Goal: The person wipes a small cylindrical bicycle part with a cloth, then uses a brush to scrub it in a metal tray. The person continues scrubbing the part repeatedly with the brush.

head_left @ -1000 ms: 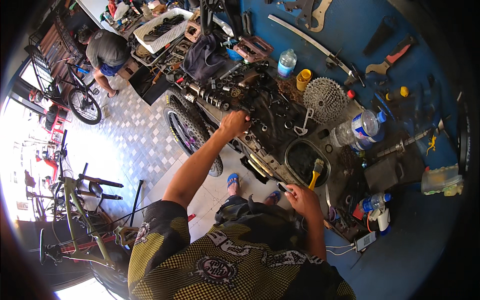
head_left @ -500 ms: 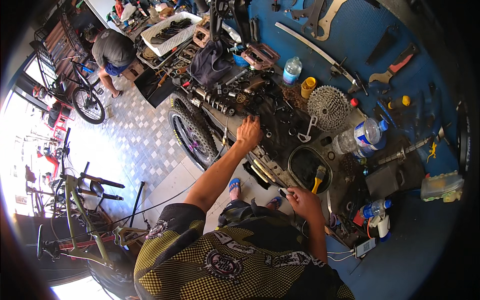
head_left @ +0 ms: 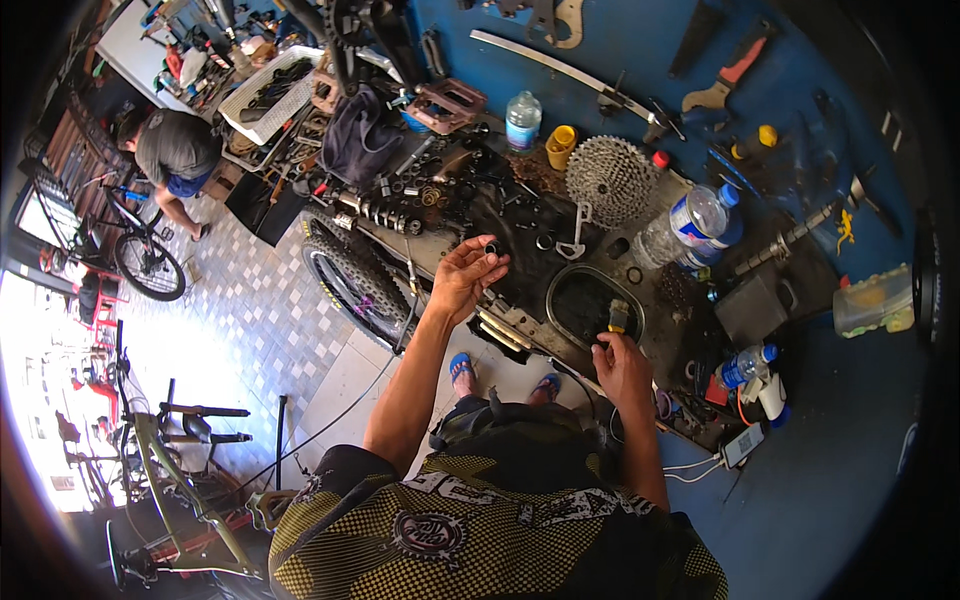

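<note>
My left hand [head_left: 468, 279] is raised above the front edge of the workbench, its fingertips pinching a small dark ring-shaped part [head_left: 491, 249]. My right hand [head_left: 624, 372] is at the near rim of an oval metal-edged tray [head_left: 553, 318] with dark contents. Its fingers close around the handle end of a paint brush [head_left: 618, 318]; most of the yellow handle is hidden, and the pale bristles point away over the tray. Below the left hand lies a dark cloth [head_left: 508, 225] with small parts on it.
A bicycle cassette [head_left: 612, 182], plastic bottles [head_left: 690, 222] and a yellow cup [head_left: 562, 146] stand along the bench. A bicycle wheel [head_left: 350, 275] leans at its left front. Tools hang on the blue wall. Farther left, another person [head_left: 178, 150] sits bent over near a bicycle [head_left: 145, 245].
My left hand has lifted off the bench with the small ring-shaped part. My right hand has moved from a small light-coloured object to the brush handle. The view has shifted.
</note>
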Motion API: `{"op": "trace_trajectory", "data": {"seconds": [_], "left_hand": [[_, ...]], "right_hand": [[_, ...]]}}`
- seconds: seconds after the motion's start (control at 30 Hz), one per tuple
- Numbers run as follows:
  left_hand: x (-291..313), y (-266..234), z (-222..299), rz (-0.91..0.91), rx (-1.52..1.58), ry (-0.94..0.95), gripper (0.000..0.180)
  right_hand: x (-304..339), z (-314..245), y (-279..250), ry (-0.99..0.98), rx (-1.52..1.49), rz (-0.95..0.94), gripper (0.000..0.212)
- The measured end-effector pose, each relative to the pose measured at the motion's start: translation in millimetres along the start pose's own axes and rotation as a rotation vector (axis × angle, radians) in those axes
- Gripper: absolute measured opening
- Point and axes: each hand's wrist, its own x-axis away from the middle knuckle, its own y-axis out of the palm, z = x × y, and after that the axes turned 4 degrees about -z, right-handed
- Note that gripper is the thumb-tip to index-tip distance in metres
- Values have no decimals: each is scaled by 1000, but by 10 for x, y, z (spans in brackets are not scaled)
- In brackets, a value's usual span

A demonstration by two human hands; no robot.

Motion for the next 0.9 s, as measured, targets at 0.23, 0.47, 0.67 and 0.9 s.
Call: {"op": "trace_trajectory", "data": {"seconds": [0.23, 0.47, 0.67, 0.9], "left_hand": [[43, 320, -125, -140, -246, 56, 48], [118, 628, -225, -225, -462, -5, 55], [80, 672, -465, -222, -794, 85, 57], [6, 806, -819, -285, -1104, 177, 55]], "right_hand": [[194, 319, 304, 100, 101, 153, 51], [235, 426, 356, 330, 37, 31, 61], [182, 426, 28, 122, -42, 371, 32], [-240, 386, -197, 225, -82, 220, 39]]}}
